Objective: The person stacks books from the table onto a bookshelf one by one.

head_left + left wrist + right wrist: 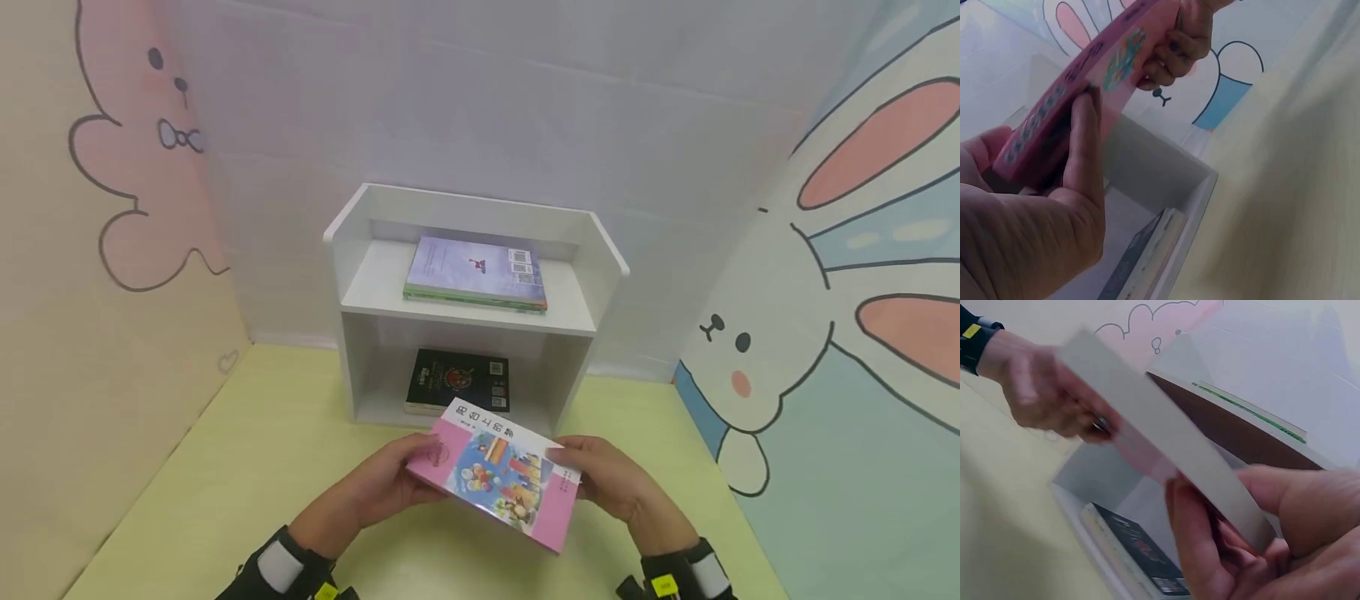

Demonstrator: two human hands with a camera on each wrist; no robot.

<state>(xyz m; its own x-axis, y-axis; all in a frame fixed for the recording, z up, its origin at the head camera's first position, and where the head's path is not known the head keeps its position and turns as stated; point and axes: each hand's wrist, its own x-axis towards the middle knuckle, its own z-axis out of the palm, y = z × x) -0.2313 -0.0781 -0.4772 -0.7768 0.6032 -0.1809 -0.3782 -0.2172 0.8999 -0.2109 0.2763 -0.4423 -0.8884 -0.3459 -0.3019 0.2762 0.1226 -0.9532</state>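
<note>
A pink book [498, 476] with a white band and a colourful picture on its cover is held in the air, tilted, in front of a small white shelf. My left hand [388, 479] grips its left end, thumb on the cover and fingers underneath. At the right end, my right hand [606, 477] pinches it the same way. The left wrist view shows the book's lettered pink spine [1054, 106] above the left hand [1041, 219]. From the right wrist, the pale page edges [1166, 437] run between both hands, the right hand [1291, 531] nearest.
The white two-tier shelf [468, 323] stands against the back wall. Purple-covered books [477, 268] lie stacked on its upper level. A black book [457, 379] lies on top of the lower level's stack. Cartoon-printed walls [757, 333] enclose the yellow table [247, 467] on both sides.
</note>
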